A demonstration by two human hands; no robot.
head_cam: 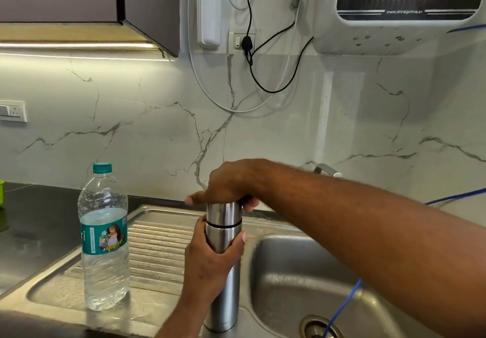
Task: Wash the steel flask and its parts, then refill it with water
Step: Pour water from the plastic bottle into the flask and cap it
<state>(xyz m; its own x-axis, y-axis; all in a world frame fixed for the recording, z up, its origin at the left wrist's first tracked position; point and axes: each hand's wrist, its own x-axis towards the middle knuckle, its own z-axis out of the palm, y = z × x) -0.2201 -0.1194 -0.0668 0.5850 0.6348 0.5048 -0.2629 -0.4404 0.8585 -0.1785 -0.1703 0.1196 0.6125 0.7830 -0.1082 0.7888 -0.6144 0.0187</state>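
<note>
The steel flask (223, 301) stands on the rim just left of the sink basin (302, 272). The left grip (210, 264) wraps its body and the right grip (228, 182) clamps the cap (223, 212). If the cap frees suddenly, the flask could jerk loose and topple into the basin.

1. Water purifier (394, 35) on the wall, up and to the right of the sink (289, 272): the small white print along the bottom edge of its dark panel reads "www.drinkprime.in".
2. Plastic bottle (104, 258) on the sink's draining board, left of the basin: its teal label (90, 237) has yellow lettering under a picture of a person. Looks like "DRINKITUP", but it's blurry, so not 100% sure.
3. Same label, left edge: big white letters "ri", the rest wraps out of sight.
4. QR code (124, 220) at the label's top right corner, too small to make out.
</note>
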